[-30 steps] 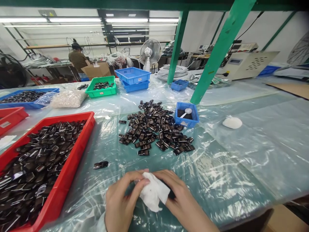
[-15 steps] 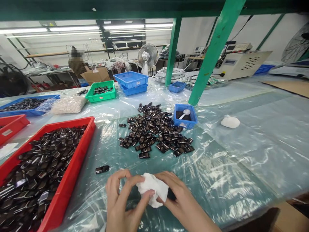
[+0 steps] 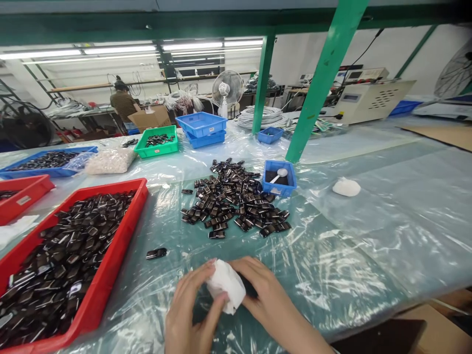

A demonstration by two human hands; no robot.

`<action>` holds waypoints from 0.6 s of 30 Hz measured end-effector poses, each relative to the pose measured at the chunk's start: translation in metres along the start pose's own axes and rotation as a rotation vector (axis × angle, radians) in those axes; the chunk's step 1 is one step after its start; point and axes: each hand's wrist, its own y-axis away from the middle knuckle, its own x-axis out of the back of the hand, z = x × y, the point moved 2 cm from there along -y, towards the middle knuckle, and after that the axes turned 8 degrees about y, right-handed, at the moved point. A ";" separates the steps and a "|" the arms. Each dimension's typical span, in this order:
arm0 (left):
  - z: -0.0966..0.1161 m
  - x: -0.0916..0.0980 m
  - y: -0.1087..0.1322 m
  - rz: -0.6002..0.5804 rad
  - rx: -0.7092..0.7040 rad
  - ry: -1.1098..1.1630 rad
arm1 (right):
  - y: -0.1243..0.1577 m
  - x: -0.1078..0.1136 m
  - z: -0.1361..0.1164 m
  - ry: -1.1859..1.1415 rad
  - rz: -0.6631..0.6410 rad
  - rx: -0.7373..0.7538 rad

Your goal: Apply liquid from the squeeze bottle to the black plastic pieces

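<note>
A crumpled white cloth or tissue point(image 3: 227, 286) is between my two hands, low over the plastic-covered table. My left hand point(image 3: 193, 302) pinches its left side with thumb and fingers. From the right, my right hand point(image 3: 260, 285) grips the other side, its fingers partly hidden behind the white cloth. Whether something lies inside the cloth I cannot tell. Beyond my hands spreads a heap of small glossy black plastic parts point(image 3: 232, 194). One single black part point(image 3: 156, 253) lies apart, to the left of my left hand.
A red tray point(image 3: 121, 250) full of black parts stands at left. Behind the heap sits a small blue bin point(image 3: 291, 189) with dark contents and a white spoon point(image 3: 279, 175). A white lump point(image 3: 346, 187) lies at right. Green posts point(image 3: 313, 83) rise from the table. Someone point(image 3: 124, 103) works far back.
The white cloth is folded more compactly, and my left fingers have come down closer round it. The view has shifted slightly.
</note>
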 end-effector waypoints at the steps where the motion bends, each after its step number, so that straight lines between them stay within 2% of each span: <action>1: 0.000 0.000 0.000 -0.005 0.031 -0.016 | 0.000 0.000 0.000 0.004 0.000 0.007; 5: -0.002 0.004 -0.008 -0.061 0.116 -0.017 | 0.001 0.000 0.002 0.002 0.001 -0.003; 11: 0.000 0.008 -0.023 -0.075 0.251 0.254 | -0.005 0.007 0.002 -0.033 -0.050 -0.024; 18: -0.001 0.011 -0.028 -0.169 0.237 0.322 | -0.007 0.015 0.000 -0.061 -0.119 -0.038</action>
